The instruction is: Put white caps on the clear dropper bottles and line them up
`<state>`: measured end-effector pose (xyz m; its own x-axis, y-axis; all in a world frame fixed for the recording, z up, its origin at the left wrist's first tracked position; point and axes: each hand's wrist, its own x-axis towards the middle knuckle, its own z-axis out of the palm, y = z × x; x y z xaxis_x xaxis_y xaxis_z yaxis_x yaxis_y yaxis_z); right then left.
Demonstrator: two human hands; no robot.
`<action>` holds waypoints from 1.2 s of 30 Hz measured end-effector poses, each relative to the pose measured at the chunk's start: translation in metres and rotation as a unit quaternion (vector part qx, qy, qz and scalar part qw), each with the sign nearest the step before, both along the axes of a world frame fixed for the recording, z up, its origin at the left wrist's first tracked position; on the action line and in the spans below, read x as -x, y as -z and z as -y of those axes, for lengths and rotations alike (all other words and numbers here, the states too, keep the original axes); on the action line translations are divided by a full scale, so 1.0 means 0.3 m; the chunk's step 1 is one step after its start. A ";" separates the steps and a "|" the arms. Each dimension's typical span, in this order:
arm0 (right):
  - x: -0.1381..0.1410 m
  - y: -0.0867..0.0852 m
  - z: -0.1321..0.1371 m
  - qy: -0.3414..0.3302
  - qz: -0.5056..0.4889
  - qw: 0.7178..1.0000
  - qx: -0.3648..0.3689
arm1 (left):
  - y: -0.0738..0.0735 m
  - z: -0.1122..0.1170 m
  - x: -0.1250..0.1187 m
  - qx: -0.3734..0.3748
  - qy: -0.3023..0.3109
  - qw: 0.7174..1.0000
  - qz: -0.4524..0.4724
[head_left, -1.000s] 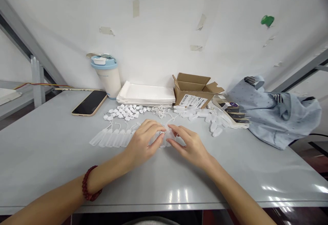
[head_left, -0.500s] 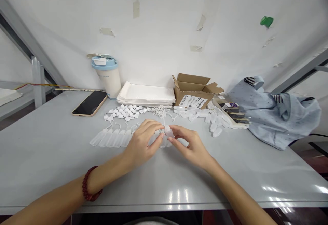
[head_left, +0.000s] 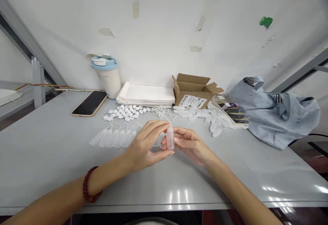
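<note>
A small translucent plastic bottle stands roughly upright between my hands, above the table, with a thin white tube rising from its top. My right hand pinches the bottle's side between thumb and fingers. From the other side my left hand spans it, fingertips at the neck and thumb at the base. Behind my left hand lies a row of similar bottles fitted with thin tubes, partly covered by that hand. Beyond them are a heap of small white caps and a tangle of thin white tubes.
Loose translucent bottles lie at right, before an open cardboard box. A stack of white envelopes, a lidded cup and a phone stand or lie farther left. Blue cloth hangs over the right side.
The bottle has come up from beside the row and is now upright, more fully in view. My right fingers have wrapped behind it; my left thumb has moved down to its base.
</note>
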<state>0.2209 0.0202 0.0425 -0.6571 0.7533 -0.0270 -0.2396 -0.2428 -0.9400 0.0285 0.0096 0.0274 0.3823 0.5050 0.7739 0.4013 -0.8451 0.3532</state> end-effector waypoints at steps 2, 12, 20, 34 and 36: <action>0.000 -0.003 0.001 -0.010 -0.011 1.000 0.014 | 0.001 0.000 0.000 -0.015 0.001 1.000 -0.003; 0.027 0.011 0.016 0.123 0.106 0.980 -0.119 | 0.030 -0.015 -0.001 -0.059 -0.031 0.998 -0.014; 0.055 0.046 0.024 0.250 0.195 0.924 -0.215 | 0.037 -0.013 0.000 -0.046 -0.045 0.995 -0.075; 0.009 0.021 -0.019 0.308 0.235 0.909 -0.156 | 0.034 -0.016 0.001 -0.027 -0.072 0.995 -0.062; 0.003 0.021 -0.026 0.308 0.271 0.899 -0.155 | 0.031 -0.014 0.001 -0.027 -0.074 0.995 -0.059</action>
<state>0.2201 0.0280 0.0362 -0.0657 0.9962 0.0568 0.2740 0.0727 -0.9590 0.0282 0.0139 0.0180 0.3966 0.5210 0.7559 0.5587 -0.7903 0.2515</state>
